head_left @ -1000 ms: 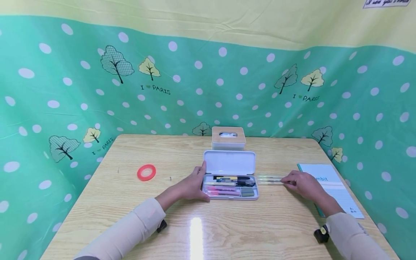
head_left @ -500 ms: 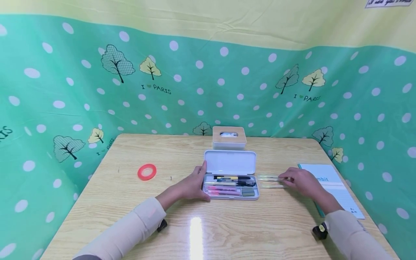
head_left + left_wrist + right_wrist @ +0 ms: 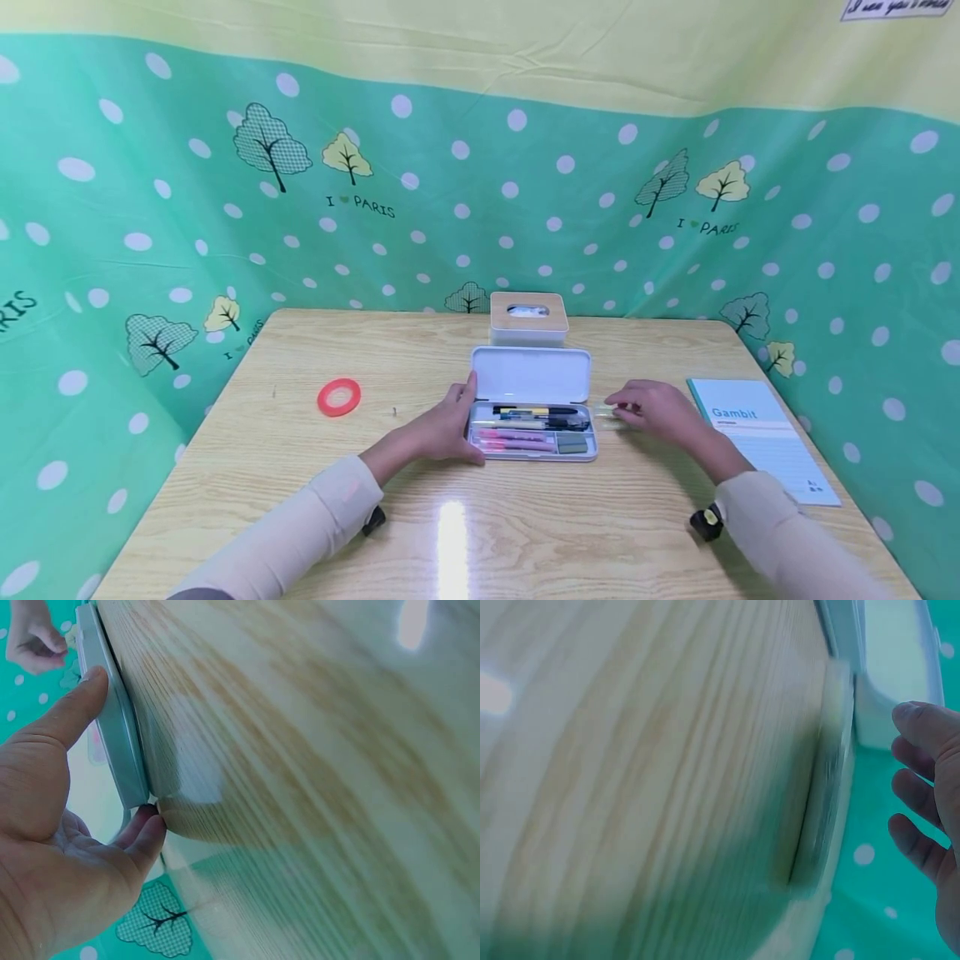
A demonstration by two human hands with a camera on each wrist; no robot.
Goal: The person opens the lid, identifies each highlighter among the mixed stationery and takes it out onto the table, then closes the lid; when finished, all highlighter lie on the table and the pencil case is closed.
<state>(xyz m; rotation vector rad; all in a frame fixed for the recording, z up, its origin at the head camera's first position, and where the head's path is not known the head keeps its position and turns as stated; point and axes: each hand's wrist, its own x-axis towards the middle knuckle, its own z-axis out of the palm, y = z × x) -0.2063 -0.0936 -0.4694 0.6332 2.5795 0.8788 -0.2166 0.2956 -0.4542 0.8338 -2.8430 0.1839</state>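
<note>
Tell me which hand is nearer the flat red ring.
Left. The left hand is right of the red ring, at the open white pencil case; the right hand is farther, past the case.

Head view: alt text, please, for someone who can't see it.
A person's left hand holds an open white pencil case of pens on a table, while the right hand hovers over clear strips beside the case. A tissue box stands behind, a red ring lies to the left and a notebook to the right.
</note>
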